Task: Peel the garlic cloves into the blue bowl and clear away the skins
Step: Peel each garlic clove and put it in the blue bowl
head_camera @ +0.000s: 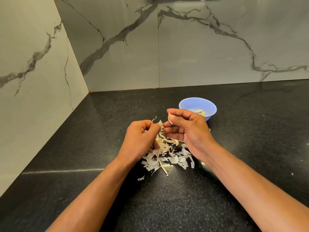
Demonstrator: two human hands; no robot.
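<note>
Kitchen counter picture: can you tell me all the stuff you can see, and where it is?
blue bowl: one, light blue, on the counter behind the right hand.
peeled garlic cloves: a few, pale yellow, inside the blue bowl; exact count unclear.
garlic skins: a loose pile of many, papery white, on the counter below the hands.
garlic piece: one, whitish, pinched between both hands.
counter: one, black speckled.
walls: two, grey marble with dark veins, meeting in the corner.
left hand: one, pinching the garlic piece.
right hand: one, fingertips on the same piece.
</note>
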